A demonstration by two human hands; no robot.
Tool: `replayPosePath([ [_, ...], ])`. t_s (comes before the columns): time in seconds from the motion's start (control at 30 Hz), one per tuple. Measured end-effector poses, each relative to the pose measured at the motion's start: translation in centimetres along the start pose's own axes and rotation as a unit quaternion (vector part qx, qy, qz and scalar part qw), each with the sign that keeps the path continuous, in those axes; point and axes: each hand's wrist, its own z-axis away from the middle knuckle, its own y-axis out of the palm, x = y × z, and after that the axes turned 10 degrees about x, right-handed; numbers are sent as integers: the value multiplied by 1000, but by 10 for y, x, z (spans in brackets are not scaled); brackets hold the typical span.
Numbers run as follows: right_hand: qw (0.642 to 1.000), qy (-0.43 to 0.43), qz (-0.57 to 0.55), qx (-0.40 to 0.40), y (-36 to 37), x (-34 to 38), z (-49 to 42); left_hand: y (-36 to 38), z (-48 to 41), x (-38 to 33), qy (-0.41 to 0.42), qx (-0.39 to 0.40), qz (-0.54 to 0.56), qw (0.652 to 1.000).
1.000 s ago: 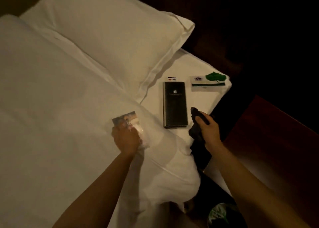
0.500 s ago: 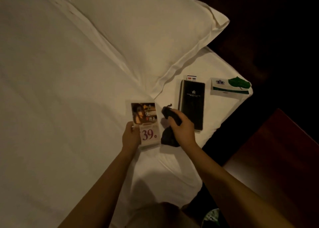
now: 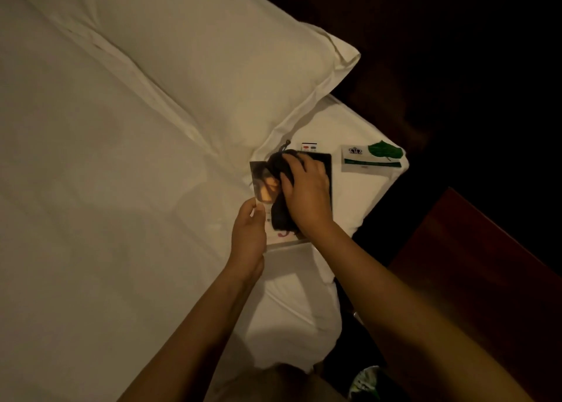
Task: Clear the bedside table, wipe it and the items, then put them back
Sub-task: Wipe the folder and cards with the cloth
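My left hand (image 3: 248, 230) holds a printed picture card (image 3: 264, 185) by its lower left edge, above the white bed. My right hand (image 3: 305, 189) presses a dark cloth (image 3: 279, 216) against the face of the card, covering most of it. A black folder (image 3: 327, 164) lies on the bed just behind my right hand, largely hidden by it. A small white card with red and blue marks (image 3: 308, 147) lies at the folder's far end. To the right, near the mattress corner, rests a white card with a green leaf (image 3: 372, 157).
A large white pillow (image 3: 213, 67) lies at the head of the bed (image 3: 91, 219). The dark red-brown bedside table (image 3: 486, 265) stands at the right, beside the mattress corner. The floor and the room beyond are dark.
My right hand has moved left with the cloth, from beside the card onto its face. My left hand has raised the card a little higher.
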Motion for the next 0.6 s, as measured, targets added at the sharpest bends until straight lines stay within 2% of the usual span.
replayPosePath([
  [0.13,999,53,-5,-13,-4,-3,18,5,0,-3,-6,22,8,1000],
  [0.33,998,-45,19,38,7,9,41,8,1,-6,-30,63,30,997],
  [0.5,998,-51,-12,-26,4,5,26,9,0,-7,20,22,-39,999],
  [0.6,998,-1,-57,-38,6,1,14,2,-3,-4,35,7,-59,998],
])
